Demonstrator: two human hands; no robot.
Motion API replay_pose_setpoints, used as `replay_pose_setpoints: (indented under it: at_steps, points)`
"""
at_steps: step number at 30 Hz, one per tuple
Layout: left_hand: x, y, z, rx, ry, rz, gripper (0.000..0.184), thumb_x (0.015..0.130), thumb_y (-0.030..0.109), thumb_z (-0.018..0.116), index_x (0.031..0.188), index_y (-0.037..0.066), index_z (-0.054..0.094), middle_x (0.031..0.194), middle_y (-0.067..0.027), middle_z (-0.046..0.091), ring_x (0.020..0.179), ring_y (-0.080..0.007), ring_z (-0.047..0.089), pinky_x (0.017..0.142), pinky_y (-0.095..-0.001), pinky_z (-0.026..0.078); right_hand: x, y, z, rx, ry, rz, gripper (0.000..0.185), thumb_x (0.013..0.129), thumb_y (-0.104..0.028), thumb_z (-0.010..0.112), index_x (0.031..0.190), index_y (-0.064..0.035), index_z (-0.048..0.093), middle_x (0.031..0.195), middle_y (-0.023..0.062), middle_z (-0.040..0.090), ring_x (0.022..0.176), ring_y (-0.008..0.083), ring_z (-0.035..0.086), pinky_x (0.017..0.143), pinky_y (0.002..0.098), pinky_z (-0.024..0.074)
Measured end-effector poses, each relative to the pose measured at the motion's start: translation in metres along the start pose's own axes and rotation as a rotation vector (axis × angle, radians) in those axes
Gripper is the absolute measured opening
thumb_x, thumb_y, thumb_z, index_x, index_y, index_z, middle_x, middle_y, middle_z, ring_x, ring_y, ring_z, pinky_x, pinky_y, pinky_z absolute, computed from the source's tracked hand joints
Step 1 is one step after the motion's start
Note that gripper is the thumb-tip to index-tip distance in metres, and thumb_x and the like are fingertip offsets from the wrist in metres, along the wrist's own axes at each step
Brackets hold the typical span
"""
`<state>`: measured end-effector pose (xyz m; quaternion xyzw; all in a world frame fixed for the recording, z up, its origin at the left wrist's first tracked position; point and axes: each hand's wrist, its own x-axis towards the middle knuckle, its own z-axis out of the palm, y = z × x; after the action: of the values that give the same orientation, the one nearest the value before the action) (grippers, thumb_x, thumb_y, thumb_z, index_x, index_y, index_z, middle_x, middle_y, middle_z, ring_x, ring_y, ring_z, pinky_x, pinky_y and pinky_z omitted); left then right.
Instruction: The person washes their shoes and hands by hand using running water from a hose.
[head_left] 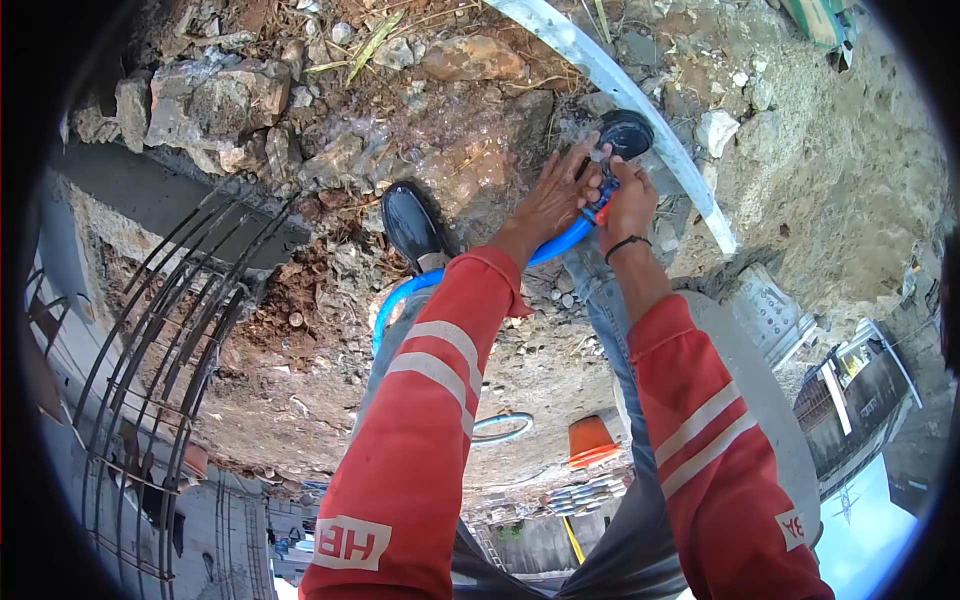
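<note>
The blue hose (565, 242) has its end in the right hand (630, 202), the nearer one, whose fingers are closed around it beside a red piece (602, 213); its length curves away beneath the left wrist. The left hand (548, 204) lies just beside, fingers partly stretched, their grip unclear; a black shoe (628, 132) sits just beyond the fingertips.

Both arms (420, 400) reach forward; the left hand (552, 200) has fingers extended beside the curled right hand (630, 205).
</note>
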<state>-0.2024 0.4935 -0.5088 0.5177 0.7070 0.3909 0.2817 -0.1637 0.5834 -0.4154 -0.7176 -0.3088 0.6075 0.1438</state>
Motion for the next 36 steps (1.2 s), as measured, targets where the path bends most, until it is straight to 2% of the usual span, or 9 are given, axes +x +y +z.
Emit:
replay_pose_setpoints:
  at_steps: [3, 6, 10, 16, 19, 21, 24, 30, 36]
  points:
    - [0.007, 0.003, 0.018, -0.162, -0.155, -0.16, 0.079, 0.084, 0.019, 0.053, 0.152, 0.017, 0.013, 0.144, -0.0233, 0.034, 0.125, -0.0405, 0.044, 0.098, -0.0482, 0.041, 0.009, 0.013, -0.022, 0.106, -0.019, 0.007, 0.014, 0.092, -0.013, 0.055, 0.098, -0.0031, 0.047, 0.066, 0.0111, 0.055, 0.048, 0.0199, 0.051, 0.045, 0.0372, 0.0471]
    - [0.024, 0.014, 0.015, -0.475, 0.272, -0.297, 0.072, 0.088, 0.027, 0.055, 0.149, 0.016, 0.018, 0.129, -0.0249, 0.048, 0.109, -0.0386, 0.054, 0.086, -0.0467, 0.047, 0.015, 0.02, -0.033, 0.242, -0.162, -0.08, 0.009, 0.094, -0.012, 0.052, 0.095, -0.0049, 0.048, 0.065, 0.0115, 0.054, 0.049, 0.0197, 0.049, 0.048, 0.0361, 0.0456]
    - [0.062, 0.003, 0.039, -0.979, 0.115, -0.707, 0.063, 0.089, 0.036, 0.056, 0.141, 0.011, 0.031, 0.112, -0.0203, 0.054, 0.091, -0.0304, 0.056, 0.073, -0.0414, 0.046, 0.007, 0.019, -0.02, 0.245, -0.036, -0.155, 0.008, 0.094, -0.013, 0.052, 0.094, -0.0059, 0.047, 0.064, 0.011, 0.054, 0.048, 0.019, 0.049, 0.048, 0.0358, 0.0458]
    - [0.068, 0.014, 0.022, -1.006, 0.022, -0.916, 0.06, 0.09, 0.049, 0.057, 0.13, 0.004, 0.05, 0.088, -0.0135, 0.064, 0.064, -0.018, 0.059, 0.055, -0.0334, 0.046, 0.005, 0.029, -0.019, 0.276, 0.021, -0.15, 0.01, 0.094, -0.013, 0.053, 0.096, -0.0056, 0.047, 0.063, 0.0112, 0.054, 0.047, 0.0185, 0.049, 0.047, 0.0346, 0.0462]
    - [0.045, -0.036, 0.087, -1.11, 0.028, -0.771, 0.055, 0.093, 0.046, 0.055, 0.128, 0.004, 0.054, 0.086, -0.0097, 0.066, 0.06, -0.0133, 0.059, 0.051, -0.0295, 0.045, 0.001, 0.025, -0.015, 0.281, 0.054, -0.145, 0.01, 0.094, -0.012, 0.053, 0.096, -0.0056, 0.046, 0.063, 0.0114, 0.054, 0.046, 0.0185, 0.048, 0.046, 0.034, 0.0457]
    - [0.043, -0.043, 0.086, -1.205, 0.044, -0.634, 0.049, 0.095, 0.042, 0.054, 0.129, 0.006, 0.054, 0.089, -0.0071, 0.067, 0.059, -0.0106, 0.058, 0.051, -0.027, 0.044, -0.001, 0.022, -0.008, 0.295, 0.051, -0.157, 0.01, 0.094, -0.012, 0.053, 0.097, -0.0058, 0.046, 0.063, 0.0115, 0.054, 0.046, 0.0186, 0.048, 0.045, 0.0338, 0.0455]
    - [0.05, 0.007, 0.024, -1.378, -0.073, -0.765, 0.049, 0.094, 0.043, 0.055, 0.125, 0.006, 0.056, 0.092, -0.0094, 0.067, 0.072, -0.016, 0.062, 0.064, -0.031, 0.049, -0.007, 0.025, 0.002, 0.267, 0.114, -0.185, 0.01, 0.094, -0.012, 0.053, 0.097, -0.0058, 0.046, 0.063, 0.0115, 0.054, 0.045, 0.0181, 0.048, 0.044, 0.0331, 0.0447]
    - [0.083, 0.002, 0.038, -0.694, 0.015, -0.492, 0.055, 0.089, 0.036, 0.061, 0.13, 0.003, 0.047, 0.101, -0.0165, 0.061, 0.084, -0.0275, 0.06, 0.073, -0.0373, 0.048, -0.004, 0.046, -0.013, 0.177, 0.249, -0.199, 0.011, 0.094, -0.012, 0.053, 0.097, -0.0053, 0.044, 0.062, 0.0105, 0.054, 0.045, 0.017, 0.048, 0.044, 0.0326, 0.0435]
    - [0.068, 0.01, 0.022, -0.473, 0.116, -0.215, 0.065, 0.084, 0.03, 0.067, 0.135, 0.001, 0.039, 0.111, -0.0236, 0.056, 0.095, -0.039, 0.058, 0.081, -0.0435, 0.048, -0.017, 0.049, -0.02, 0.17, 0.222, -0.084, 0.012, 0.095, -0.013, 0.052, 0.098, -0.0049, 0.043, 0.062, 0.0099, 0.053, 0.046, 0.0166, 0.048, 0.044, 0.0325, 0.0433]
